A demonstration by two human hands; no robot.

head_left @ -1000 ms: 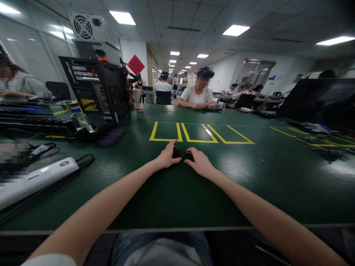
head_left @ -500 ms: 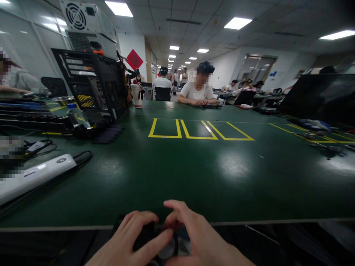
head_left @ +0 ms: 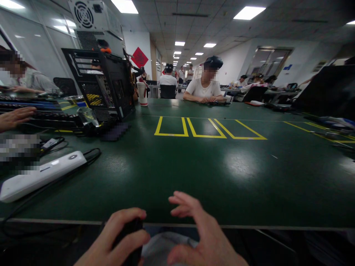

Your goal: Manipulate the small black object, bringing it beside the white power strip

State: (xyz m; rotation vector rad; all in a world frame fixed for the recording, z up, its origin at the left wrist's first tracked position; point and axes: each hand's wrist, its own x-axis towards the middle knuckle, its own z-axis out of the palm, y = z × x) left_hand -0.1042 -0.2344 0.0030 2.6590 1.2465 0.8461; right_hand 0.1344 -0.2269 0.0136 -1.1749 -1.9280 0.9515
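Note:
My left hand (head_left: pixel 115 236) is at the table's near edge, its fingers curled around a small black object (head_left: pixel 134 226). Most of that object is covered by the fingers and lies in shadow, so its kind does not show. To its right, my right hand (head_left: pixel 206 231) is held apart with nothing in it, fingers stretched forward and thumb spread away. Grey cloth (head_left: pixel 165 247) shows below, between the two hands. Beyond them stretches the dark green tabletop (head_left: pixel 166 170).
Yellow tape outlines (head_left: pixel 172 135) mark the table ahead. At left are a long white device (head_left: pixel 47 175) with a black cable, an open black computer case (head_left: pixel 122 88) and a white cup (head_left: pixel 142 94). Another person's hand (head_left: pixel 18 116) reaches in there. A person (head_left: pixel 205 87) sits opposite.
My hands have moved apart; the left now grips the black object further left, and the right has opened wider. My view has turned slightly left. Another person's hand has appeared at left.

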